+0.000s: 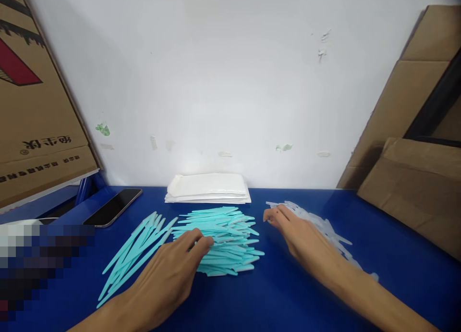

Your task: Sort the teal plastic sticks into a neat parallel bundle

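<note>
My left hand (169,274) lies on the blue table (288,293), its fingertips resting on the near left edge of a heap of turquoise plastic sticks (225,238). A second, fanned row of the same turquoise sticks (135,250) lies just left of that hand. My right hand (298,236) reaches out over the table with fingers slightly curled and apart, fingertips touching the left end of a pile of clear plastic sleeves (324,228). Neither hand grips anything.
A stack of white pouches (208,188) sits against the white wall behind the heap. A dark phone (113,207) lies at the left. Cardboard boxes stand at the left (36,106) and right (414,188). A pixelated patch covers the lower left.
</note>
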`<state>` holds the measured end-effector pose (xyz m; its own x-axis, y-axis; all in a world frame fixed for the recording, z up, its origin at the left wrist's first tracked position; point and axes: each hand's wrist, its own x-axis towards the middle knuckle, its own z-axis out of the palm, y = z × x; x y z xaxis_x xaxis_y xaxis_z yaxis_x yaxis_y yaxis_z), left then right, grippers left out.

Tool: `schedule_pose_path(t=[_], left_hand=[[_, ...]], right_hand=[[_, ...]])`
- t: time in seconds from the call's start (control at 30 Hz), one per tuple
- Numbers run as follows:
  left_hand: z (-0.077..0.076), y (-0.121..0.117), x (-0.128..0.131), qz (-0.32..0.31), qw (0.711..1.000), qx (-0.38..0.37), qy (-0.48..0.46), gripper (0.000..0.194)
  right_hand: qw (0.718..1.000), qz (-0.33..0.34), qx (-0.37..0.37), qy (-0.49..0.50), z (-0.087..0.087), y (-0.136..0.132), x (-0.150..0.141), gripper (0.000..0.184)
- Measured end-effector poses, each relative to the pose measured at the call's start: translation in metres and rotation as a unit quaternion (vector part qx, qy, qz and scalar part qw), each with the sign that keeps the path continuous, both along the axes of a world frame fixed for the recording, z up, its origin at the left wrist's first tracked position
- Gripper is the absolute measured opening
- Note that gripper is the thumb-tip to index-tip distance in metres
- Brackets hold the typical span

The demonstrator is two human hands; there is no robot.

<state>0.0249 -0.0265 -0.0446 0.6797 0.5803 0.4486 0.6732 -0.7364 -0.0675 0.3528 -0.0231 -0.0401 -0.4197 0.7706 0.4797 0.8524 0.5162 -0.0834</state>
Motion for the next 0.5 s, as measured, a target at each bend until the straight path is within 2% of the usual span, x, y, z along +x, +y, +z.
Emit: schedule_pose_path(t=[0.1,0.2,0.33,0.4,0.5], left_hand=[[-0.002,0.002,0.000,0.016,1.000,-0.014,-0.003,0.036],[0.001,0.000,0.002,0.000,0.999,-0.027,-0.021,0.033],[0.005,-0.005,0.004,-0.023,0.998,-0.042,-0.037,0.032],[0.004,-0.005,0.004,-0.030,0.998,-0.048,-0.037,0.033],[0.001,-0.005,0.003,-0.036,0.998,-0.051,-0.030,0.035]], right_hand=[[0.997,0.034,-0.019,0.064,-0.004,-0.004,-0.009,0.051],[0.989,0.053,-0.042,0.130,-0.005,-0.006,-0.016,0.039],[0.983,0.100,-0.062,0.143,0.000,-0.008,-0.018,0.043],[0.980,0.142,-0.041,0.130,0.003,-0.009,-0.018,0.042],[0.971,0.195,0.018,0.133,0.008,-0.011,-0.019,0.025]])
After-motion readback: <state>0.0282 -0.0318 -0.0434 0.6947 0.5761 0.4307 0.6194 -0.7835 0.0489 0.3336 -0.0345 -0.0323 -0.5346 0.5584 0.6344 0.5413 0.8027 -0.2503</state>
